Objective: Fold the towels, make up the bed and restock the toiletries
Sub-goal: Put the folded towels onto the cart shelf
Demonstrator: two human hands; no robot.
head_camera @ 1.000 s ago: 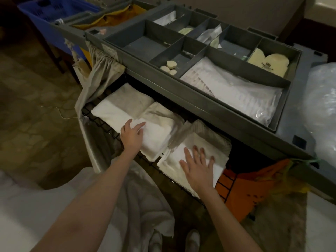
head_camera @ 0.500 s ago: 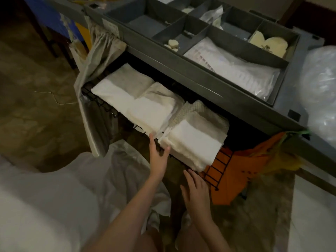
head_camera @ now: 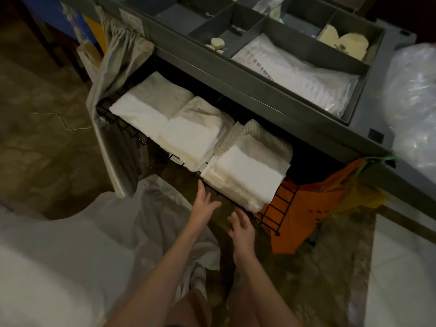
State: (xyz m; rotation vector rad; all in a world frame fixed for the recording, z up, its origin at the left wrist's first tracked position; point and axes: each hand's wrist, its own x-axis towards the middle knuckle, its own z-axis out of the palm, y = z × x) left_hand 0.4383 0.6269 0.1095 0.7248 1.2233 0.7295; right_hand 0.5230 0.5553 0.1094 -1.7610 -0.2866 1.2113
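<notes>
Three stacks of folded white towels lie side by side on the black wire shelf [head_camera: 269,212] of a grey housekeeping cart: a left stack [head_camera: 144,107], a middle stack [head_camera: 193,135] and a right stack [head_camera: 245,175]. My left hand [head_camera: 204,205] hangs just below the shelf's front edge with its fingers spread and relaxed, holding nothing. A little lower and to the right, my right hand [head_camera: 243,230] is also empty, fingers loosely apart. Neither hand touches a towel. The cart's top tray [head_camera: 257,72] holds toiletries: small soaps [head_camera: 217,43] and a clear bag of white packets [head_camera: 292,74].
Crumpled white bed linen [head_camera: 77,244] fills the lower left. An orange bag [head_camera: 304,208] hangs at the cart's right side, a grey cloth sack [head_camera: 113,67] at its left. A clear plastic bag [head_camera: 415,100] bulges at the right edge. Patterned carpet lies beneath.
Both hands have lifted off the towel stacks and drawn back toward me, below the shelf's front edge. The view has moved closer to the cart.
</notes>
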